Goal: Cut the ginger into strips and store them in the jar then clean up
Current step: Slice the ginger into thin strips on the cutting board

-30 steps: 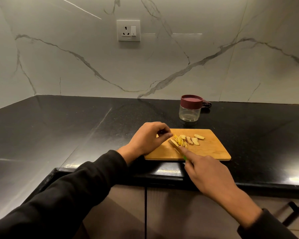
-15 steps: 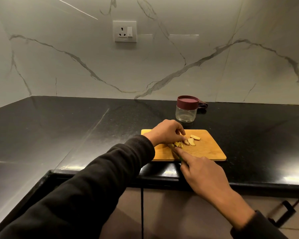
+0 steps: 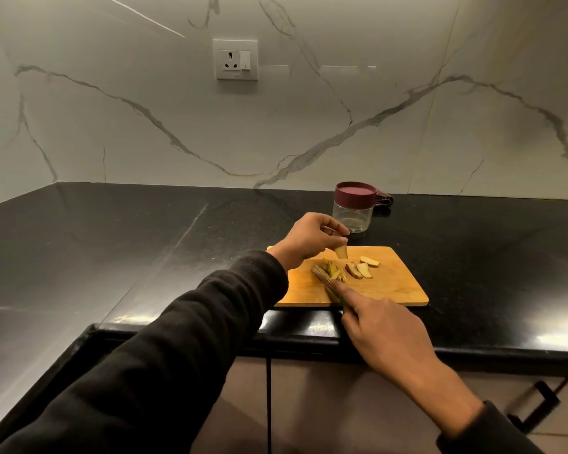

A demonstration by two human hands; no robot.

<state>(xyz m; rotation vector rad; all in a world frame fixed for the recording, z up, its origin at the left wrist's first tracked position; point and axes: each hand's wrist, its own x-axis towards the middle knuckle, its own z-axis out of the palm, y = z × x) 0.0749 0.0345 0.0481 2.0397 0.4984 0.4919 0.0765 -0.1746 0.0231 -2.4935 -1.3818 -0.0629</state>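
Cutting step underway: left hand point(image 3: 309, 240) pinches a ginger slice point(image 3: 440, 252) just above the cutting board point(image 3: 391, 290), beside cut strips point(image 3: 333, 271). Right hand point(image 3: 384, 326) grips the knife point(image 3: 323, 280), forefinger along the spine. Next, probably: lay slice flat w/ the strips, then slice. Jar point(image 3: 353, 208) sits lidded behind the board. Blade mostly hidden; handle barely visible.

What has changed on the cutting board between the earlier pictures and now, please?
The left hand reached right across to the ginger slices, pinched one ginger slice and has lifted it clear of the cutting board. The right hand kept holding the knife beside the pile of cut strips. The other slices and the lidded jar stayed in place.
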